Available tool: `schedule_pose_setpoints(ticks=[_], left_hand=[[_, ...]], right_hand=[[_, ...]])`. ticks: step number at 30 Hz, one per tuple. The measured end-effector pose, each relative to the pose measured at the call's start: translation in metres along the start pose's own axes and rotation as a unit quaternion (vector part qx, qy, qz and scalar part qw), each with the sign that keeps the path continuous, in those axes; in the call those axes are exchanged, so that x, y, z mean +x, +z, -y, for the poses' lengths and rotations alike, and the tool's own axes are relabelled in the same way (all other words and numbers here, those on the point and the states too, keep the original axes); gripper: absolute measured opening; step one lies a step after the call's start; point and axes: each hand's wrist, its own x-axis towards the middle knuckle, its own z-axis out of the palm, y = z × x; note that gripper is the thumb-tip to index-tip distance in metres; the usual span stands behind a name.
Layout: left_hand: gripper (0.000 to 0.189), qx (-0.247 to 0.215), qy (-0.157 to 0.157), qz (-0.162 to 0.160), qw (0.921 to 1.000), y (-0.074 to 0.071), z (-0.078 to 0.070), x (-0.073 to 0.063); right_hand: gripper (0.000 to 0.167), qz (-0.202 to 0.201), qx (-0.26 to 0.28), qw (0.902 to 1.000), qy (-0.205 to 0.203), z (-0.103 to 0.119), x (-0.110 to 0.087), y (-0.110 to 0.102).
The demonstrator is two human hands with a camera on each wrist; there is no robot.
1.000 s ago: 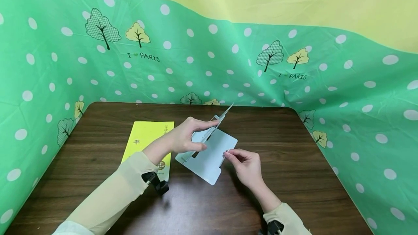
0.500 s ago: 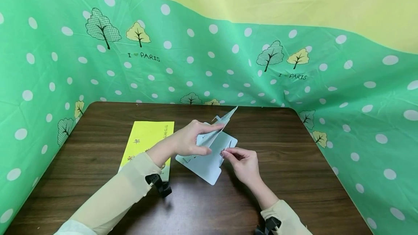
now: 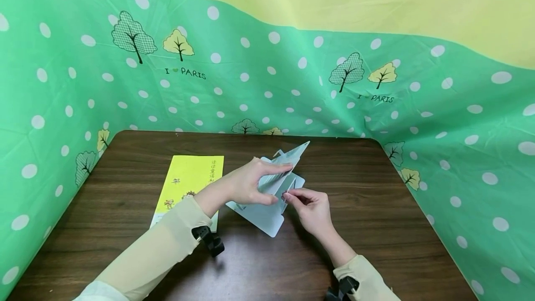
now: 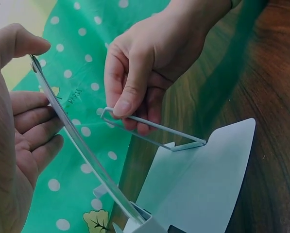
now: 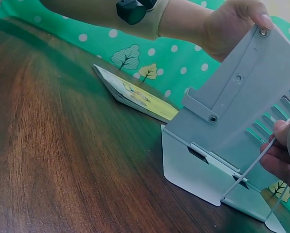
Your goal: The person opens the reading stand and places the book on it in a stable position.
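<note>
A pale, folding book stand stands hinged apart, its flat base [image 3: 261, 219] on the table and its back plate [image 5: 222, 102] tilted up. My left hand [image 3: 246, 182] holds the plate by its edge, the thumb on one edge and the other fingers against it in the left wrist view. Between thumb and fingertips my right hand [image 3: 313, 210] pinches a thin wire support [image 4: 164, 127], which rises from the base. In the right wrist view the wire's end is near a row of slots [image 5: 266, 124] in the plate; my fingers partly hide it.
A yellow book [image 3: 184, 173] lies left of the stand, partly covered by my left forearm. The dark wooden table [image 3: 388, 199] is bordered by a green dotted cloth [image 3: 276, 87] at the back and sides.
My left hand has moved to the right, and the back plate leans further over the base. My right hand has lifted the wire support a little and shifted slightly left.
</note>
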Motion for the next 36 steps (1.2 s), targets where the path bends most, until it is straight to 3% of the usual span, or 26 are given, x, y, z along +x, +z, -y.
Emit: schedule_pose_setpoints(ticks=[3, 12, 20, 27, 36], left_hand=[[0.079, 0.011, -0.010, 0.006, 0.9999, 0.002, -0.002, 0.001], [0.078, 0.005, 0.014, 0.010, 0.9998, 0.011, -0.001, 0.005], [0.080, 0.016, 0.009, 0.032, 0.9993, 0.020, -0.005, 0.006], [0.080, 0.042, -0.006, 0.052, 0.9977, 0.024, -0.007, 0.006], [0.080, 0.049, -0.003, 0.049, 0.9976, 0.026, -0.007, 0.005]], right_hand=[[0.008, -0.002, 0.003, 1.0000, -0.003, -0.001, 0.000, 0.001], [0.011, -0.017, -0.028, 0.9995, 0.001, 0.000, 0.001, 0.003], [0.016, -0.018, -0.051, 0.9985, 0.002, 0.023, 0.003, 0.007], [0.020, -0.014, -0.047, 0.9988, 0.004, 0.006, 0.003, 0.005], [0.021, -0.009, -0.041, 0.9991, -0.004, -0.002, 0.003, 0.003]])
